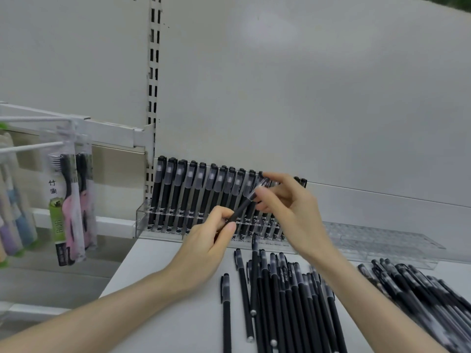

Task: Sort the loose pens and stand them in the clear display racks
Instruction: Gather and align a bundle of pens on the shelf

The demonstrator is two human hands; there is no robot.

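Note:
A black pen (245, 205) with a clear cap is held tilted in front of the clear display rack (141, 220). My left hand (209, 243) pinches its lower barrel. My right hand (288, 205) grips its capped upper end. Several black pens (193, 194) stand upright in the rack, filling its left and middle slots. My right hand hides part of the rack's right end. Loose black pens (285, 296) lie in a pile on the white shelf (163, 281) below my hands, and a second pile (418, 296) lies at the right.
An empty clear rack (382, 240) lies to the right of the filled one against the back wall. Packaged toothbrushes (71, 200) hang from white pegs at the left, beyond the shelf's left edge. A slotted upright (153, 72) runs up the wall.

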